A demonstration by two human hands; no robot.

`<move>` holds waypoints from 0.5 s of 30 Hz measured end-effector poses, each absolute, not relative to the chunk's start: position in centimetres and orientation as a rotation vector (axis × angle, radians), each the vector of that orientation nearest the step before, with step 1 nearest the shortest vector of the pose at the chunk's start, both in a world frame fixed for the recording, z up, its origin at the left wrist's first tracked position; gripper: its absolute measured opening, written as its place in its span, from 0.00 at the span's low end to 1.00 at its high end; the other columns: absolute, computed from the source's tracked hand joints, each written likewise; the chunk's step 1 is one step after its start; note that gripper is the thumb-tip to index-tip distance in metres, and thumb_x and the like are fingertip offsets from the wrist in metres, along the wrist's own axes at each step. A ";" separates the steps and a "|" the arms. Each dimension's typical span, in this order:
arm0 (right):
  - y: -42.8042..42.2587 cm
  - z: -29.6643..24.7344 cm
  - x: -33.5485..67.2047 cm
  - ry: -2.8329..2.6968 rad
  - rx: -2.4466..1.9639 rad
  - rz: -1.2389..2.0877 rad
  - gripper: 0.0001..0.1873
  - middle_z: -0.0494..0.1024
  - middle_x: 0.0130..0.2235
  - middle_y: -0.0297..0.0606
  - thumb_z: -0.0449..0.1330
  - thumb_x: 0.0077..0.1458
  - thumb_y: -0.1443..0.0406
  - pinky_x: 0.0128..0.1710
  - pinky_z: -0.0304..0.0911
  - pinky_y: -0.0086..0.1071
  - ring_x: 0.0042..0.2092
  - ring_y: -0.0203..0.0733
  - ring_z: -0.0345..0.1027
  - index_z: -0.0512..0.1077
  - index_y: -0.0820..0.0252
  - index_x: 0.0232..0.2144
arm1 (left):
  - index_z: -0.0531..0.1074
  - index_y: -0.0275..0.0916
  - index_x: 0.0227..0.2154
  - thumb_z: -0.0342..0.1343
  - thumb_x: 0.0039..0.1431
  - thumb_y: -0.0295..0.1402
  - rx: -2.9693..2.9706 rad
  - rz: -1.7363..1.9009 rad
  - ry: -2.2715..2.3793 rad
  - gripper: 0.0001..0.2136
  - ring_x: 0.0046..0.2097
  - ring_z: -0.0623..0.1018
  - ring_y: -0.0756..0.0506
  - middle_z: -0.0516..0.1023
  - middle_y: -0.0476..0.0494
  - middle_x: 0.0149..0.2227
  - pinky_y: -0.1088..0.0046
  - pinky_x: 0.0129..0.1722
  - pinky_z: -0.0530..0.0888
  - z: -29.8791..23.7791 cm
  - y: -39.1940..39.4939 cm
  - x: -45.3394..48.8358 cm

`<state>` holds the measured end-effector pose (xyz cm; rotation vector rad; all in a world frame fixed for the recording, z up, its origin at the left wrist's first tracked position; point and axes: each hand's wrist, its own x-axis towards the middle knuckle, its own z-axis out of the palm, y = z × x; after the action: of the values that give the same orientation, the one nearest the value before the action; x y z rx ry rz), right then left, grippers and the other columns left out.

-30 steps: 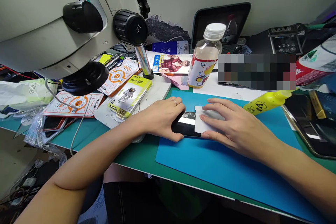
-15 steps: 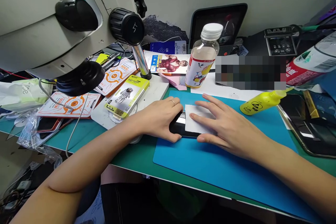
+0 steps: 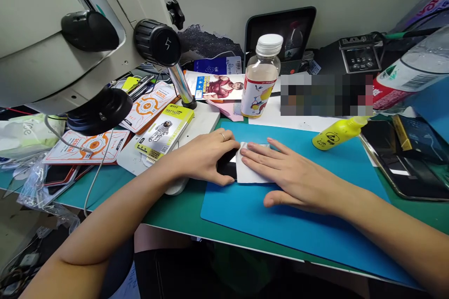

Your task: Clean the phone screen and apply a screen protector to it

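Observation:
A black phone lies on the blue mat. My left hand, with a ring on one finger, is curled round the phone's left end and holds it down. My right hand lies flat with fingers stretched out, pressing a white wipe onto the phone. Most of the phone is hidden under the wipe and both hands.
A microscope head hangs over the left. Battery packs and cards lie under it. A drink bottle, a yellow squeeze bottle, a tablet and a second phone ring the mat.
My right hand has slid the white wipe leftward along the phone, covering more of it. My left hand has kept its grip. The view has shifted slightly.

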<state>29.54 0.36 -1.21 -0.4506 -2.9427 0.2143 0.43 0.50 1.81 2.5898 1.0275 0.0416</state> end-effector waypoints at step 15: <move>-0.3 -1.0 29.6 -2.985 -0.480 0.546 0.56 0.51 0.79 0.61 0.49 0.70 0.35 0.79 0.38 0.66 0.81 0.59 0.42 0.50 0.75 0.78 | 0.70 0.36 0.59 0.70 0.57 0.45 2.543 0.132 0.988 0.31 0.57 0.77 0.33 0.74 0.35 0.55 0.55 0.56 0.76 1.3 0.6 0.1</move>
<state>29.64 -0.30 -0.99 -0.4798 -2.9848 0.5461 0.12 0.65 1.25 2.5430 0.9879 0.1315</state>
